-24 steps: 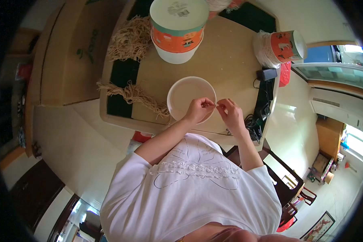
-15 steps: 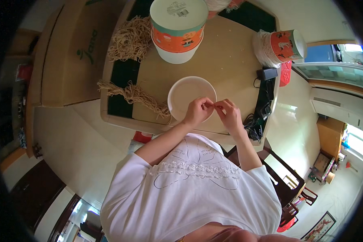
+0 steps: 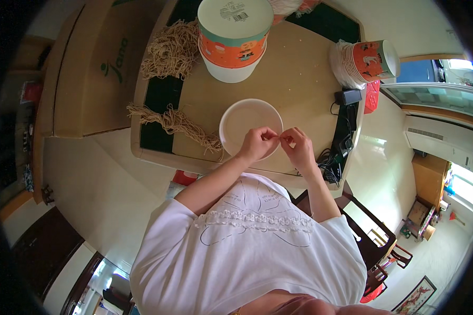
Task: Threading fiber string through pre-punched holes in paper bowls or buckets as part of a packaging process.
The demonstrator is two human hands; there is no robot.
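Note:
A white round paper bowl (image 3: 242,118) stands near the table's front edge, its open top facing up. My left hand (image 3: 258,143) is closed in a pinch over the bowl's near right part. Close against it, my right hand (image 3: 298,146) is pinched too, at the bowl's right rim. The fingertips of both hands nearly touch; whatever lies between them is too small to make out. Left of the bowl lies a bundle of thin tan string (image 3: 176,124), its loose ends reaching toward the bowl.
Behind the bowl stands an upside-down stack of orange-and-green paper buckets (image 3: 234,50). A larger heap of tan string (image 3: 171,51) lies to its left. At right are a stack of paper cups (image 3: 370,60), a black power adapter (image 3: 348,96) and cables (image 3: 328,164). A cardboard box (image 3: 92,73) stands left of the table.
Both hands stay pinched together over the bowl, with only a slight shift of the fingers. The bowl and the string have not visibly moved.

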